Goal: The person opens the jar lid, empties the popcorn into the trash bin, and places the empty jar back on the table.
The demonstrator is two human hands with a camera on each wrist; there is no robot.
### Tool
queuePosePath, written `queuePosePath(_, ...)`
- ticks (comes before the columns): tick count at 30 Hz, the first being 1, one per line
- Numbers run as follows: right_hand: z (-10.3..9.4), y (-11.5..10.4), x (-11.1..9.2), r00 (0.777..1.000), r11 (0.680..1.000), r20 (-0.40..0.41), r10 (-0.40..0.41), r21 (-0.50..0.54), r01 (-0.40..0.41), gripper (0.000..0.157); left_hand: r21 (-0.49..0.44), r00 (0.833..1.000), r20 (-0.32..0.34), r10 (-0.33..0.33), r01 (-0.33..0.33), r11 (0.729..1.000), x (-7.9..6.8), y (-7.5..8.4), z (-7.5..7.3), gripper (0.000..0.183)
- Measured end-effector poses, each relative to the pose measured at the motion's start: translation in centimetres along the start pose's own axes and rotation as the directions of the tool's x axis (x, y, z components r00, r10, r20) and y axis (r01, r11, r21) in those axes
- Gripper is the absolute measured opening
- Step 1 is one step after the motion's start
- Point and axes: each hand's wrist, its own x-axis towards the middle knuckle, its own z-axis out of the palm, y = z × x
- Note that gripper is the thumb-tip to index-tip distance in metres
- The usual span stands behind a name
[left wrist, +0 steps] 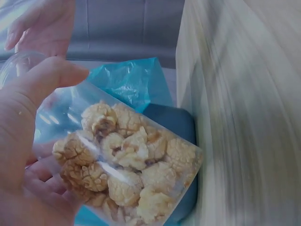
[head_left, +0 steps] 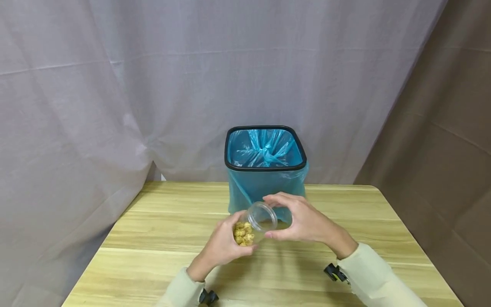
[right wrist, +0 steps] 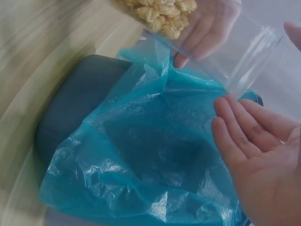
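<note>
On the left, the left hand (head_left: pixel 224 245) grips the bottom end of one clear plastic jar (head_left: pixel 256 225), fingers and thumb curled round it. The jar lies tilted above the table (head_left: pixel 153 238), its open mouth pointing up and right, and a clump of popcorn (head_left: pixel 244 233) sits at its low end against the left palm; the pieces are too many and too bunched to count. The right hand (head_left: pixel 303 221) curls over the jar's open rim, thumb below and fingers above, holding that end. Just behind the two hands, at the far middle of the table, stands one dark bin (head_left: pixel 265 170) lined with a blue bag (head_left: pixel 264 149), whose loose plastic hangs down the bin's front. A grey curtain (head_left: pixel 115 85) hangs behind everything, with a brown cloth (head_left: pixel 452 128) at the far right.
</note>
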Motion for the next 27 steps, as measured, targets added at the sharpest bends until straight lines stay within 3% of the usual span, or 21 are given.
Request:
queuePosePath(4, 0.4, 0.0, 0.2, 1.000, 1.000, 0.010, -0.009, -0.019, 0.010, 0.081, 0.067, 1.000, -0.007, 0.001, -0.001, 0.998, -0.4, 0.0, -0.8, 0.085)
queuePosePath(12, 1.1, -0.5, 0.8, 0.998, 1.000, 0.053, 0.019, -0.017, -0.019, 0.079, 0.183, 0.997, -0.025, 0.071, -0.065, 0.981, -0.8, -0.2, -1.7, 0.082)
queuePosePath(27, 2.1, -0.3, 0.9, 0.997, 0.999, 0.070, 0.045, -0.024, -0.043, 0.064, 0.255, 0.995, 0.012, 0.101, -0.101, 0.962, -1.0, -0.1, -1.7, 0.081)
